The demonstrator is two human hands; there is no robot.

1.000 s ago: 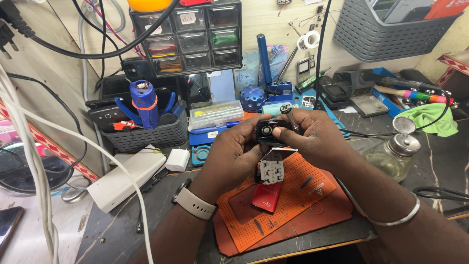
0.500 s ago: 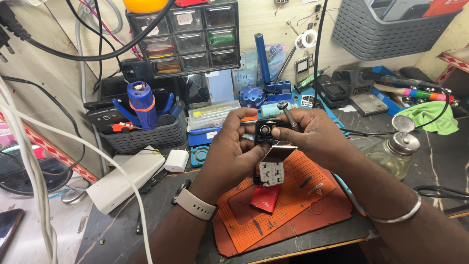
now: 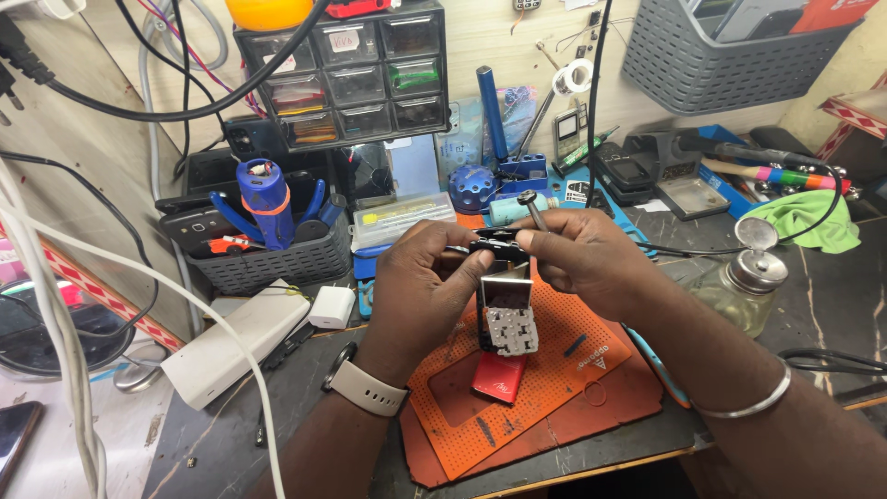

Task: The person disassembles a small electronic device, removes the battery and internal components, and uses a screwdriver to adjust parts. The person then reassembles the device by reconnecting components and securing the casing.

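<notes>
Both hands, left (image 3: 420, 277) and right (image 3: 577, 259), pinch the phone (image 3: 504, 310) over the mat (image 3: 554, 370); a slip could drop it.

A small black phone part (image 3: 499, 246) sits pinched between the fingers (image 3: 462, 268) of both hands, held level and crosswise. Below the fingertips hangs a silvery rectangular piece (image 3: 507, 294), upright, ending in a perforated metal keypad plate (image 3: 510, 331) with a black frame. A thin metal tool (image 3: 532, 209) with a round knobbed top rises tilted above the right fingers (image 3: 545, 242).
</notes>
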